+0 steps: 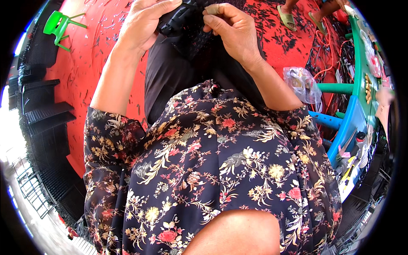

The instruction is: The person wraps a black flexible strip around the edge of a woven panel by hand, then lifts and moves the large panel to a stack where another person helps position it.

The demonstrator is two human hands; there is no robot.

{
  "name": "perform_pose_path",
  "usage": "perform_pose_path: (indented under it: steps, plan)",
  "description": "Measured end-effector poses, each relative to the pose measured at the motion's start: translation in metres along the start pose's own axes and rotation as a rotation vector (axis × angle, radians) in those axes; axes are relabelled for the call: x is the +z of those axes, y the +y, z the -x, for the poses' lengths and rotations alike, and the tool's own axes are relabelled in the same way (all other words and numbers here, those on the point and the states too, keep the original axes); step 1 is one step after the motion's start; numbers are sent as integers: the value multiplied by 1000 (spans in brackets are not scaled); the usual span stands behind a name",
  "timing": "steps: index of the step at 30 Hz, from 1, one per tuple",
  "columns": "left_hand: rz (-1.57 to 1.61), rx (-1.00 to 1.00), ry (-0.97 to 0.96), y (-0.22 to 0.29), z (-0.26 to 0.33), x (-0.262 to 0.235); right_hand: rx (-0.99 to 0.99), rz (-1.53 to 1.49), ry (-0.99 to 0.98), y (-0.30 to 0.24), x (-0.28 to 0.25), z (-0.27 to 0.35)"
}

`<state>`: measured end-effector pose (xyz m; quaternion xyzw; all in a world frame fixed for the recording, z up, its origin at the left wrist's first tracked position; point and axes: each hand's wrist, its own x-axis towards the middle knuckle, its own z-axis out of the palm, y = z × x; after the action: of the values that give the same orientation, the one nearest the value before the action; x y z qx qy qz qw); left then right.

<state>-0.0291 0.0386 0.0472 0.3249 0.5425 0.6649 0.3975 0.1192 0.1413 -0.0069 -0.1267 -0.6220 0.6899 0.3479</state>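
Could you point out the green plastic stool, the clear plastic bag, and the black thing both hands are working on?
green plastic stool (57, 24): head view, on its seat.
clear plastic bag (301, 83): head view, on its crinkled middle.
black piece (175, 20): head view, on the part between the left hand (142, 23) and right hand (233, 30).

A small floor workshop, perhaps at a home, is suggested: a red mat (85, 63) strewn with black offcuts, stacked black panels (42, 114), tools on a low table (355, 114).
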Motion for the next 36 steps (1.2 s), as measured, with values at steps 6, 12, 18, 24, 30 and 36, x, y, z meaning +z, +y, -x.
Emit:
perform_pose_path:
  steps: [6, 12, 18, 24, 30, 36]
  plan:
    - [15, -6, -8, -1, 0, -3, -426, 461, 44, -24, 6, -12]
    - [49, -73, -28, -3, 2, -2, -498, 652, -169, -23, -5, -29]
    - [79, -88, -25, 1, 3, 2, 30, 167, -104, -13, 4, -21]
    - [25, -73, -25, 5, 3, 5, 146, -156, -27, -3, 9, -19]
    - [-40, -22, -72, 8, 3, 7, -28, -31, -27, -1, 11, -18]
    - [-319, 79, -69, -1, -1, 10, -15, -161, -161, 14, -4, -13]
